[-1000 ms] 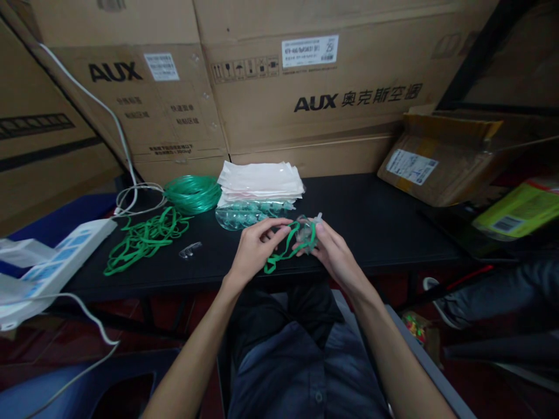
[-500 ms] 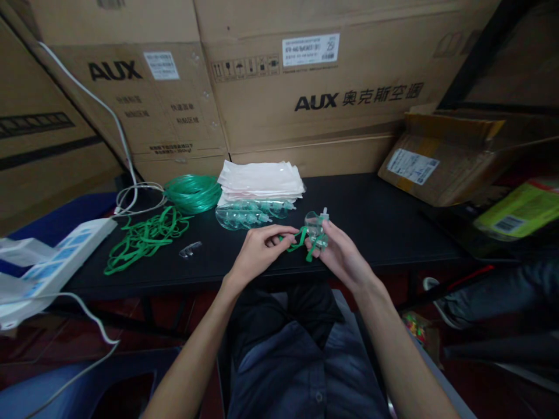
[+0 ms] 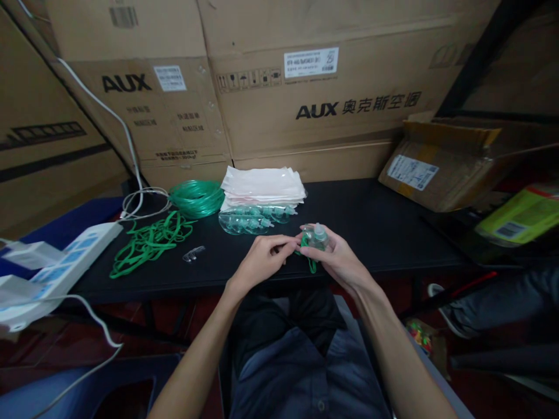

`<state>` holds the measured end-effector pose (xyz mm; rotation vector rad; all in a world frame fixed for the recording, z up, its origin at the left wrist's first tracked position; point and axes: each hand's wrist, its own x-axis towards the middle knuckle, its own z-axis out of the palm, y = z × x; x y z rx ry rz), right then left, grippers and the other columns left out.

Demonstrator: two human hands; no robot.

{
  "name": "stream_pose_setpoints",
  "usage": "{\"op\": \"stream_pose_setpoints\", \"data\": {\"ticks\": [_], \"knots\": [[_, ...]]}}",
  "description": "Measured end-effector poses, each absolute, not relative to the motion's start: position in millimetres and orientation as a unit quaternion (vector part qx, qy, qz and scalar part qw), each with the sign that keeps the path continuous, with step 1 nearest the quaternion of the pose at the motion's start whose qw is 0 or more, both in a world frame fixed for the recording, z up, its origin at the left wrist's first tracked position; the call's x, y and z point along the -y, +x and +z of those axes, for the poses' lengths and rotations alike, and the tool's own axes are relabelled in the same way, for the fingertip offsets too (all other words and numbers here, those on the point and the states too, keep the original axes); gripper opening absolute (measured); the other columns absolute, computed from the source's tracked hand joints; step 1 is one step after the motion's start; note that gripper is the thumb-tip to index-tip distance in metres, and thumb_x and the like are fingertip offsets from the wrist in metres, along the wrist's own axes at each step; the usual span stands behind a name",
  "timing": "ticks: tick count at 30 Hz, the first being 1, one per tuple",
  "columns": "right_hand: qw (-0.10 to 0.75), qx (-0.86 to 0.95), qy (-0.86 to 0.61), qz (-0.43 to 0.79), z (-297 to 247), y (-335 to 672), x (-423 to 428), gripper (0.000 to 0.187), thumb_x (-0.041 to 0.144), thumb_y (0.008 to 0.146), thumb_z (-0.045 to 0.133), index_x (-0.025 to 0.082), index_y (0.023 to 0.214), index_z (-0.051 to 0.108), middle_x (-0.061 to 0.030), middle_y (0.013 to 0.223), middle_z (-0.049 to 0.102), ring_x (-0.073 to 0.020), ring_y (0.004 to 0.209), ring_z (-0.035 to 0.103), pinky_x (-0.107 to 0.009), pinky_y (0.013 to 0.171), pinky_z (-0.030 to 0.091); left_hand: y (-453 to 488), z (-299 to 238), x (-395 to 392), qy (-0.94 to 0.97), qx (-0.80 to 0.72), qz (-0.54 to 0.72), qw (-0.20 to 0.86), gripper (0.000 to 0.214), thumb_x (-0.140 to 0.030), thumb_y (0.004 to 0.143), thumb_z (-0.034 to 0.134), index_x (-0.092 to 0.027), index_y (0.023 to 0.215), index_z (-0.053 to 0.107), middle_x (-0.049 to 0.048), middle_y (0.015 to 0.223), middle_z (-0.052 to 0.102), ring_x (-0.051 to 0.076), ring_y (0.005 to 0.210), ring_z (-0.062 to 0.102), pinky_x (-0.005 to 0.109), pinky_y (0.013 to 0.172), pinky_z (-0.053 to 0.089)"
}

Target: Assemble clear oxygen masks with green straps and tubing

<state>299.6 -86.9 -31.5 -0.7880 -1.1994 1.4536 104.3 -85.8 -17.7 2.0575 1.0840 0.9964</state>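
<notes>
My right hand point(image 3: 338, 262) is closed around a clear plastic mask point(image 3: 315, 235) with a small port on top, held just above the near edge of the black table point(image 3: 375, 227). My left hand point(image 3: 262, 259) pinches a green elastic strap point(image 3: 305, 253) that runs to the mask and dangles below it. Both hands meet at the middle of the view, fingers curled. Behind them lie a row of clear masks point(image 3: 251, 220) and a stack of white pouches point(image 3: 263, 185).
A coil of green tubing point(image 3: 196, 196) and a heap of green straps point(image 3: 148, 243) lie at the left, with a small clear clip point(image 3: 193, 254). A white power strip point(image 3: 56, 270) sits far left. Cardboard boxes point(image 3: 323, 99) wall the back; another person's legs point(image 3: 493, 302) are at right.
The strap has been drawn shorter between my hands and the mask turned port-up. The camera has tilted slightly, shifting the scene down.
</notes>
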Motion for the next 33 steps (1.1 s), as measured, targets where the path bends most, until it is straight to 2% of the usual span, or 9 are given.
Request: {"op": "stream_pose_setpoints", "data": {"ticks": [3,7,14,19,23,27,31,33], "knots": [[0.519,0.526,-0.344,0.58,-35.5,297.5,84.9,0.053,0.031,0.061,0.094,0.022,0.108,0.07,-0.0021,0.102,0.076,-0.0209,0.096,0.07,-0.035,0.095,0.052,103.8,-17.4,87.1,0.766,-0.426,0.368,0.311,0.038,-0.047,0.097,0.056,-0.018,0.097,0.08,0.0006,0.066,0.07,0.013,0.055,0.059,0.022,0.055,0.044],[0.512,0.534,-0.345,0.578,-38.7,297.9,83.1,0.054,0.031,0.061,0.094,0.022,0.109,0.072,-0.0026,0.107,0.076,-0.021,0.099,0.07,-0.034,0.095,0.052,103.0,-19.0,86.2,0.765,-0.432,0.363,0.31,0.039,-0.05,0.096,0.056,-0.019,0.093,0.079,-0.0021,0.058,0.064,0.013,0.052,0.058,0.022,0.056,0.044],[0.511,0.539,-0.326,0.586,-38.0,300.4,86.1,0.051,0.04,0.073,0.088,0.021,0.118,0.072,-0.0065,0.113,0.076,-0.024,0.11,0.068,-0.039,0.104,0.049,102.5,-21.8,83.5,0.76,-0.428,0.372,0.317,0.034,-0.047,0.096,0.058,-0.02,0.097,0.078,-0.001,0.07,0.07,0.012,0.052,0.059,0.021,0.055,0.045],[0.52,0.55,-0.323,0.568,-40.2,298.9,88.0,0.044,0.042,0.079,0.084,0.023,0.117,0.072,-0.0063,0.117,0.076,-0.0243,0.113,0.068,-0.039,0.107,0.047,103.6,-18.5,83.9,0.75,-0.429,0.399,0.307,0.033,-0.048,0.093,0.064,-0.019,0.098,0.077,-0.0007,0.069,0.07,0.012,0.054,0.059,0.021,0.055,0.044],[0.517,0.573,-0.34,0.538,-39.4,297.4,89.5,0.041,0.043,0.081,0.082,0.021,0.114,0.072,-0.0064,0.114,0.075,-0.0247,0.112,0.067,-0.038,0.103,0.049,103.3,-19.3,84.7,0.759,-0.416,0.396,0.306,0.03,-0.045,0.093,0.065,-0.019,0.1,0.078,-0.0007,0.069,0.071,0.012,0.053,0.059,0.022,0.057,0.044],[0.523,0.59,-0.357,0.501,-41.3,297.3,89.0,0.041,0.041,0.08,0.083,0.022,0.114,0.071,-0.0054,0.112,0.075,-0.0237,0.106,0.067,-0.035,0.098,0.051,103.2,-21.5,84.6,0.764,-0.402,0.41,0.293,0.024,-0.039,0.094,0.066,-0.019,0.099,0.078,0.0019,0.084,0.075,0.011,0.057,0.058,0.023,0.061,0.046],[0.532,0.581,-0.36,0.499,-44.6,296.4,88.3,0.041,0.04,0.078,0.085,0.022,0.113,0.071,-0.005,0.109,0.074,-0.0233,0.102,0.067,-0.034,0.095,0.051,104.8,-20.4,86.2,0.774,-0.396,0.434,0.237,0.017,-0.035,0.091,0.07,-0.019,0.092,0.077,0.0026,0.086,0.07,0.013,0.067,0.056,0.023,0.065,0.045],[0.541,0.563,-0.351,0.517,-43.4,295.2,89.5,0.04,0.04,0.079,0.084,0.022,0.113,0.07,-0.0049,0.103,0.074,-0.022,0.094,0.069,-0.034,0.09,0.053,106.4,-18.7,88.6,0.775,-0.401,0.435,0.22,0.019,-0.036,0.093,0.068,-0.019,0.091,0.077,0.0028,0.084,0.067,0.013,0.067,0.054,0.024,0.063,0.044]]}}
